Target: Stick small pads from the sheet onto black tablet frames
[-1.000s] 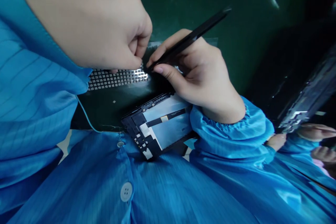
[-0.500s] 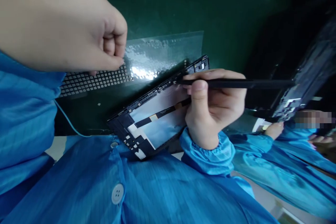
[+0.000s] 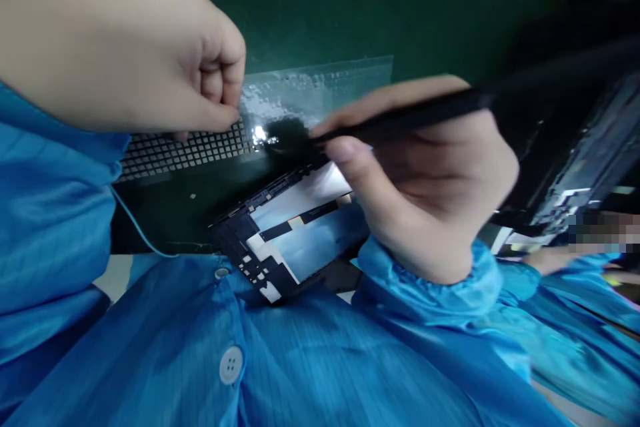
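Note:
My left hand (image 3: 150, 53) is closed, thumb and forefinger pinched together at a clear sheet (image 3: 350, 77) that carries rows of small grey squares (image 3: 195, 150). In my right hand (image 3: 430, 180), thumb and fingers press on black tweezers (image 3: 420, 113). Their tip is near the upper long edge of the device and the clear sheet; whether it touches either, or holds anything, I cannot tell. An opened phone or tablet body (image 3: 300, 233) lies slanted below, its silvery inner panel crossed by a black flat cable (image 3: 320, 212). My right hand covers its far end.
A dark green work mat (image 3: 325, 7) spreads beneath. More dark device parts (image 3: 575, 180) stand at the right, beside a co-worker's hand (image 3: 547, 260) and blue sleeve. A thin blue cord (image 3: 140, 227) hangs from my left cuff.
My right hand has risen towards the camera, and the tweezers' tip has shifted left and up from the device's inner edge towards the sheet. My left hand stays almost still.

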The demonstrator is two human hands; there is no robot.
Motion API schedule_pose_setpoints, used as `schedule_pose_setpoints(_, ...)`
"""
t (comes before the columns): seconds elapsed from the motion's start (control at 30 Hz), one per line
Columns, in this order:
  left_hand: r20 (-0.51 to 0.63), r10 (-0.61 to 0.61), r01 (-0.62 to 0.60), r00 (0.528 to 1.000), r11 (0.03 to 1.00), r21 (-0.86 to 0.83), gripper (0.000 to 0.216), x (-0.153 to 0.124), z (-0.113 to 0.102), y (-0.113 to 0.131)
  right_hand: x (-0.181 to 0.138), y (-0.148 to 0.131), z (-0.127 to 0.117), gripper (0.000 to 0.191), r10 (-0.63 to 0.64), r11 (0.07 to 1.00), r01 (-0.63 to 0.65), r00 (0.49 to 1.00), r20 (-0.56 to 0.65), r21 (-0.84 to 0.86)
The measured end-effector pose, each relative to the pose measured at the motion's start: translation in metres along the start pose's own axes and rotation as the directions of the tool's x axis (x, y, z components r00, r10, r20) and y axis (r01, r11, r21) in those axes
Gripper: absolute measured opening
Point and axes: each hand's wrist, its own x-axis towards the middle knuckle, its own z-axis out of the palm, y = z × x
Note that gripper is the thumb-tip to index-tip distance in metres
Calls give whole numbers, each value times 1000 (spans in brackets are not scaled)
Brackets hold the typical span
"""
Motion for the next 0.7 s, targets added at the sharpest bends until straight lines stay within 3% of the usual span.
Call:
schedule_pose_setpoints(0.1,53,-1,-12,999,966,260,71,8,-8,13,29,7,8,8,-65,998,63,956,284,18)
schedule_pose_setpoints(0.2,124,-45,-8,991,918,397,49,16,-12,24,41,18,16,13,-46,999,50,928,371,-2)
schedule_pose_setpoints(0.4,135,-9,-43,991,926,375,53,16,-11,25,37,19,16,22,34,996,-59,941,337,67)
schedule_pose_setpoints(0.53,128,-4,-46,992,922,384,55,17,-13,24,42,17,16,14,47,995,-73,933,357,61)
schedule_pose_setpoints(0.6,133,-2,-52,991,914,401,53,17,-13,26,42,17,14,8,52,985,-104,939,340,138)
schedule_pose_setpoints(0.7,138,-9,-49,990,911,409,52,16,-12,26,27,18,8,7,89,933,-116,992,93,340)
